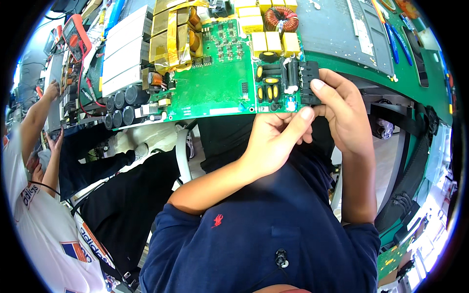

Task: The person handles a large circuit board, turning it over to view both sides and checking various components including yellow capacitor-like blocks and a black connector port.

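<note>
A person in a dark blue shirt looks down at a large green circuit board (210, 93) that stretches across the upper middle of the frame, its near edge hanging over the person's lap. Both bare forearms rise from the lower part of the picture and meet at the board's right end.

The right hand (342, 105) sits at centre right, wrist bent, fingers curled around a black connector block (309, 83) at the board's right edge, the thumb pressed on its face. The left hand (273, 139) comes up just below and left of it, forearm slanting across the chest, thumb stretched upward so its tip touches the board's lower edge beside the block, the other fingers folded underneath. Both hands are closed in a pinch around that corner; whether the block is fixed to the board or loose in the fingers is hard to tell from this angle.

To handle this corner well, it seems wise to keep the grip on the board's edge and the block's body, clear of the yellow and black parts (269, 85) just left of the fingers, and to support the overhanging board from beneath so it does not flex.

Further along the board are yellow box parts (273, 43), a copper coil (281, 18), taped transformers (171, 36) and black capacitors (122, 105). At far left another person's arm (34, 115) reaches toward an orange multimeter (75, 34). Blue-handled tools (393, 41) lie on the green bench (342, 61) at upper right.
</note>
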A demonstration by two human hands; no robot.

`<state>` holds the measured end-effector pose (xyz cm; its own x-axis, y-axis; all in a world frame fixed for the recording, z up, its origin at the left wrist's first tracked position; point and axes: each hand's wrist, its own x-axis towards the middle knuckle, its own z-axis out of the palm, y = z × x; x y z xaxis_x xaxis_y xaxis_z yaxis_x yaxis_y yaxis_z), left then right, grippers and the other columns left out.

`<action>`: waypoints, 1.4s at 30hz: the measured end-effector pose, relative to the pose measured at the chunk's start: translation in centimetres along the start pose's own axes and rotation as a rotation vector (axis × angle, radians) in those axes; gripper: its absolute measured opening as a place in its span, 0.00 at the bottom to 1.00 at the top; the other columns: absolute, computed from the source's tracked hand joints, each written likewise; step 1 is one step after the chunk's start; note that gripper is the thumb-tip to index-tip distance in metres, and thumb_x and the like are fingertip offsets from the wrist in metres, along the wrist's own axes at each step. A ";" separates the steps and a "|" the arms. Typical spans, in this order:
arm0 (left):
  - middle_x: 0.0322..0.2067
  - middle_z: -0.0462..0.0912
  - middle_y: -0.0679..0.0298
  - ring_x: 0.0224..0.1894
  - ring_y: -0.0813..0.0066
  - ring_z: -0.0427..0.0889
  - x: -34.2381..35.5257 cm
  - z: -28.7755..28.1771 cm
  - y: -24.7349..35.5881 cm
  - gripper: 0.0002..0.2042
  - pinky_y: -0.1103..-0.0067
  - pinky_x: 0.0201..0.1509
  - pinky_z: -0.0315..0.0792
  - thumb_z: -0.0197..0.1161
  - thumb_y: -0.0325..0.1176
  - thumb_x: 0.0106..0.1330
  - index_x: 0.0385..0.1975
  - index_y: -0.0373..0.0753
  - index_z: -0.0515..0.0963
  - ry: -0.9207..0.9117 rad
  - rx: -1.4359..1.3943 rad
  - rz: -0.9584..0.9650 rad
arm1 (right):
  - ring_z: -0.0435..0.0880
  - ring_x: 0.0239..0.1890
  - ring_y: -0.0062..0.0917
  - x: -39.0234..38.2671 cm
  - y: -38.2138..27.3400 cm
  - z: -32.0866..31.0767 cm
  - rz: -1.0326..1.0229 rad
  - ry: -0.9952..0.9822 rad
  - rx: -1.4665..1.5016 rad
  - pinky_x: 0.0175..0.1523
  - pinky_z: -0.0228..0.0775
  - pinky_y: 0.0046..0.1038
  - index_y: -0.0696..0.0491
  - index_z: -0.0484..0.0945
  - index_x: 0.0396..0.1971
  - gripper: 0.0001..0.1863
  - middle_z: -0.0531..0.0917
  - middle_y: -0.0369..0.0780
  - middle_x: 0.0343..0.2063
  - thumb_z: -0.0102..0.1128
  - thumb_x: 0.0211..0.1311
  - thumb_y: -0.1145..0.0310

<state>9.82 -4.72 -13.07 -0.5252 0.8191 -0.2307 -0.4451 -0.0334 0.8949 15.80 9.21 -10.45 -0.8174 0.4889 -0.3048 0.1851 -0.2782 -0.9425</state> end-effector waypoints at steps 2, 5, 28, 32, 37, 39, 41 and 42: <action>0.21 0.79 0.64 0.21 0.82 0.73 0.4 0.4 0.2 0.17 0.85 0.27 0.67 0.50 0.41 0.72 0.29 0.34 0.78 0.041 -0.077 0.002 | 0.78 0.29 0.17 0.2 -0.5 0.2 0.027 0.055 -0.050 0.30 0.71 0.17 0.66 0.75 0.44 0.19 0.80 0.38 0.30 0.57 0.62 0.64; 0.17 0.78 0.66 0.19 0.84 0.73 0.8 0.3 0.0 0.16 0.86 0.24 0.66 0.51 0.39 0.72 0.25 0.36 0.78 0.041 -0.081 0.033 | 0.77 0.29 0.15 0.4 -1.2 0.3 0.049 -0.012 -0.103 0.30 0.70 0.16 0.64 0.77 0.38 0.16 0.80 0.37 0.29 0.58 0.62 0.64; 0.22 0.77 0.66 0.22 0.71 0.77 2.6 -4.9 -1.2 0.07 0.75 0.25 0.71 0.61 0.34 0.64 0.29 0.38 0.76 -0.407 0.055 -0.003 | 0.76 0.36 0.13 1.3 -5.1 1.2 0.476 -0.007 0.101 0.43 0.69 0.18 0.63 0.73 0.42 0.12 0.79 0.36 0.34 0.52 0.67 0.69; 0.27 0.78 0.66 0.30 0.74 0.77 2.2 -6.4 -0.6 0.16 0.79 0.31 0.72 0.66 0.46 0.59 0.33 0.39 0.75 -0.471 0.061 -0.080 | 0.75 0.39 0.14 1.5 -5.7 1.5 0.544 0.010 0.147 0.46 0.68 0.19 0.63 0.70 0.45 0.13 0.78 0.37 0.37 0.51 0.68 0.70; 0.28 0.78 0.66 0.30 0.75 0.78 2.4 -6.9 -0.1 0.16 0.79 0.32 0.72 0.66 0.45 0.59 0.33 0.39 0.76 -0.514 0.056 -0.138 | 0.75 0.39 0.14 1.7 -6.3 1.9 0.588 0.036 0.120 0.46 0.67 0.19 0.63 0.70 0.45 0.12 0.77 0.36 0.36 0.49 0.69 0.70; 0.28 0.79 0.66 0.31 0.75 0.78 2.8 -7.0 0.0 0.16 0.79 0.32 0.73 0.66 0.45 0.59 0.34 0.39 0.76 -0.527 0.058 -0.159 | 0.75 0.36 0.13 1.7 -6.5 2.0 0.594 0.060 0.087 0.42 0.68 0.18 0.62 0.70 0.42 0.09 0.77 0.35 0.33 0.48 0.69 0.72; 0.28 0.79 0.66 0.31 0.75 0.78 3.3 -7.1 0.0 0.15 0.79 0.32 0.73 0.66 0.45 0.58 0.34 0.39 0.76 -0.540 0.058 -0.168 | 0.75 0.36 0.13 1.7 -6.6 2.1 0.590 0.057 0.023 0.42 0.68 0.18 0.62 0.70 0.42 0.08 0.77 0.36 0.33 0.48 0.69 0.72; 0.28 0.79 0.66 0.31 0.75 0.78 3.5 -7.2 0.0 0.15 0.79 0.32 0.73 0.66 0.45 0.58 0.34 0.39 0.76 -0.545 0.058 -0.177 | 0.75 0.36 0.13 1.6 -6.5 2.2 0.603 0.072 0.016 0.42 0.68 0.18 0.61 0.71 0.42 0.08 0.77 0.35 0.33 0.48 0.69 0.72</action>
<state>2.80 -5.98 -16.57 0.0108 0.9866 -0.1627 -0.4433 0.1505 0.8837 12.08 10.01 -4.50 -0.5320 0.2953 -0.7936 0.5957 -0.5356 -0.5986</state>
